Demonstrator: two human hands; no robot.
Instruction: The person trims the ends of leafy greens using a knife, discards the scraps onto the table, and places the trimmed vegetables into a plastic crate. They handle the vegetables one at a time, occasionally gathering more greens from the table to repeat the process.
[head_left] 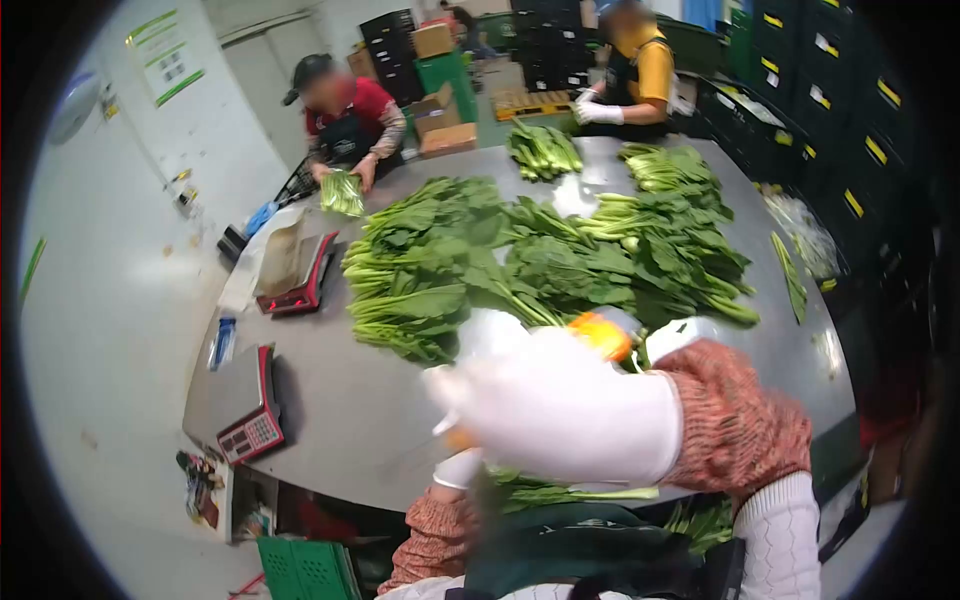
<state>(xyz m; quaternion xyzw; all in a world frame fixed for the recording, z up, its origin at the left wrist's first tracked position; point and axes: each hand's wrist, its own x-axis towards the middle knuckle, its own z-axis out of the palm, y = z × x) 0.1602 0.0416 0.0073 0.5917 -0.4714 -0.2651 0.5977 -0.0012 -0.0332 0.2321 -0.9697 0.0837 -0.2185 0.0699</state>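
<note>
My right hand (550, 400), in a white glove, reaches leftward across my front and is smeared by motion. Its fingers are too blurred to read. Below its fingertips is my left hand (458, 465), also gloved in white and mostly covered by the right, with a small orange patch showing beside it. Just beyond my right glove lies an orange and grey object (602, 336) whose kind I cannot make out. Leafy green vegetables (420, 270) with pale stalks spread in piles in front of my hands. More stalks (540, 492) lie at the near table edge, below my right hand.
Two red scales (250, 405) stand on the left of the metal table (340, 420). Across it, one co-worker (350, 120) holds a bundle of greens (342, 192); another (635, 80) stands further right. Black crates (850, 150) are stacked at right.
</note>
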